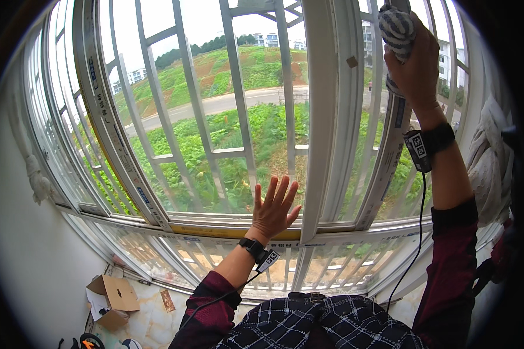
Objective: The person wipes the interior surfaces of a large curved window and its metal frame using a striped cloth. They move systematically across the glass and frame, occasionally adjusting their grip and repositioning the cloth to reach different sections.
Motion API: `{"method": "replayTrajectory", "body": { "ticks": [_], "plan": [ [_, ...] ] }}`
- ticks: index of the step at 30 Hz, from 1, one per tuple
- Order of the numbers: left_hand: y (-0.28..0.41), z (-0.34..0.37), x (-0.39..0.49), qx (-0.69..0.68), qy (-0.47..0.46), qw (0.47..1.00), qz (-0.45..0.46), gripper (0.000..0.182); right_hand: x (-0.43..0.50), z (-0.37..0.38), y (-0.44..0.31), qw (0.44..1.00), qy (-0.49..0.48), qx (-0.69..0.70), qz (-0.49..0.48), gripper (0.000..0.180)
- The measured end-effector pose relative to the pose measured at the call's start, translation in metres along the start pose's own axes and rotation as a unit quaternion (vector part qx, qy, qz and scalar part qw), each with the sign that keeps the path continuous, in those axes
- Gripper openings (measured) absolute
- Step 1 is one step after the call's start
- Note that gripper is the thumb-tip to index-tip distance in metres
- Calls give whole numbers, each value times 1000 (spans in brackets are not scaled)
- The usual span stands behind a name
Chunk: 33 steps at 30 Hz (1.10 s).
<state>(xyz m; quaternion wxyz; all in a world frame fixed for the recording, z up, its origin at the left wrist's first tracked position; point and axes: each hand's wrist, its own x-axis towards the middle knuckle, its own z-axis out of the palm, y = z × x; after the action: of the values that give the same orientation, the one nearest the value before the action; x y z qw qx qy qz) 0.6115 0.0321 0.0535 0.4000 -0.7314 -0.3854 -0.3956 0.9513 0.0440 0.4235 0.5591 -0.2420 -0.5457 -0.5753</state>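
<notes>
A bunched grey-and-white striped cloth (396, 30) is gripped in my right hand (419, 72), raised high at the upper right, against or just before the window frame post (393, 131). A bit of the same cloth shows below my fingers. My left hand (270, 209) holds nothing. Its fingers are spread before the lower part of the middle window pane (192, 144), near the bottom rail (240, 232); whether the palm touches the glass I cannot tell. Each wrist wears a black strap with a small cabled device.
Metal security bars (240, 100) stand outside the glass. Tied white curtains hang at left (37, 179) and right (489, 161). An opened cardboard box (113, 301) sits on the marbled floor (153, 320) at lower left. Black cables run from both wrist devices.
</notes>
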Motion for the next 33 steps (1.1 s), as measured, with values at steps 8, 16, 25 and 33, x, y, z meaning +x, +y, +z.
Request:
{"method": "replayTrajectory", "body": {
  "ticks": [8, 16, 25, 33],
  "plan": [
    [0, 6, -8, 8, -1, 1000, 1, 83, -53, -22, -21, 999, 8, 23, -22, 90],
    [0, 8, -8, 13, -1, 1000, 2, 83, -101, -64, -32, 986, -92, 96, -105, 81],
    [-1, 7, -8, 21, -5, 1000, 3, 84, 42, -9, 26, 996, -13, 85, 19, 73],
    [-1, 7, -10, 12, 4, 1000, 3, 80, 25, -2, 34, 1000, 16, 22, -1, 70]
  ]
}}
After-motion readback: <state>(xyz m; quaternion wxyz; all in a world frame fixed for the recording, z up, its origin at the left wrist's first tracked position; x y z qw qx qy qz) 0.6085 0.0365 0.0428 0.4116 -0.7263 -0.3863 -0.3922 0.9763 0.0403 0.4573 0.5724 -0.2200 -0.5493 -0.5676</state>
